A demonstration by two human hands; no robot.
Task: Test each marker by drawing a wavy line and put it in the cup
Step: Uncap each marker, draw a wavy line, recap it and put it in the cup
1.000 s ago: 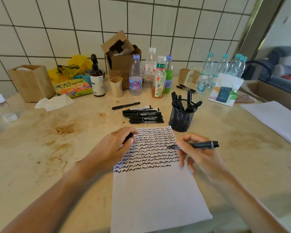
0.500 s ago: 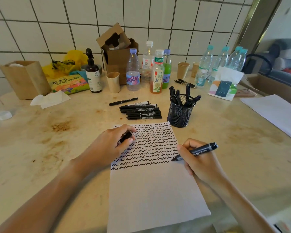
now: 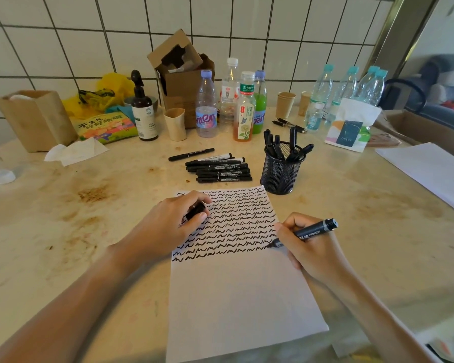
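A white sheet of paper (image 3: 236,297) lies in front of me, its upper half filled with rows of black wavy lines. My right hand (image 3: 307,247) grips a black marker (image 3: 309,231) with its tip touching the paper's right edge at the end of a wavy row. My left hand (image 3: 168,226) rests on the paper's left side and pinches a black marker cap (image 3: 195,212). A black mesh cup (image 3: 282,169) holding several markers stands just beyond the paper. A pile of black markers (image 3: 218,169) lies left of the cup.
Bottles (image 3: 244,108), paper cups (image 3: 285,104), a cardboard box (image 3: 184,77), a pump bottle (image 3: 143,111) and a paper bag (image 3: 37,119) line the tiled wall. A tissue pack (image 3: 351,127) and more white paper (image 3: 430,171) lie at the right. The table top (image 3: 89,205) is stained.
My right hand has brought the marker down and right along the paper's edge, so its tip now touches a lower wavy row. The left hand stays on the paper with the cap.
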